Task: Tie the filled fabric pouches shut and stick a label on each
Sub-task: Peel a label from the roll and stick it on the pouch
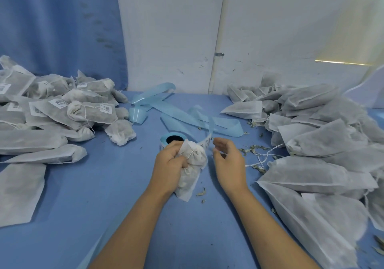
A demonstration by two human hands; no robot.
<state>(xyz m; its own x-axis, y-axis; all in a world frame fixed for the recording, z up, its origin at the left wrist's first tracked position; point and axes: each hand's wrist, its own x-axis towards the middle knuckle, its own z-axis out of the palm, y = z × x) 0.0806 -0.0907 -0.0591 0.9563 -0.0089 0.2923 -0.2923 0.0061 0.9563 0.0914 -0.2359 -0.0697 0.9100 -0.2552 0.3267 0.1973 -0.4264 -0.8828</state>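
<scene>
The person's left hand [169, 164] is clenched round the neck of a stuffed white fabric pouch [192, 171], which it holds just in front of the small blue-cored roll of labels [171, 138]. A thin cord looks already wound about the gathered top. The right hand [228, 160] hangs to the right of the roll, fingers loosely curled and gripping nothing I can see, close to the free end of the printed white label strip [206, 142] curling off the roll. I'd say labelling comes next: keep the neck squeezed so the knot stays put, peel one label cleanly, and press it flat onto the fuller side of the pouch. Behind the roll trails spent pale blue backing ribbon [187, 119], which could snag the strip. Left of the roll is a heap of tied, barcoded pouches [62, 110]; right of it, a bigger heap of unlabelled pouches [322, 144], with dry leaf crumbs [253, 148] on the blue tabletop [104, 196] between that might foul the adhesive.
</scene>
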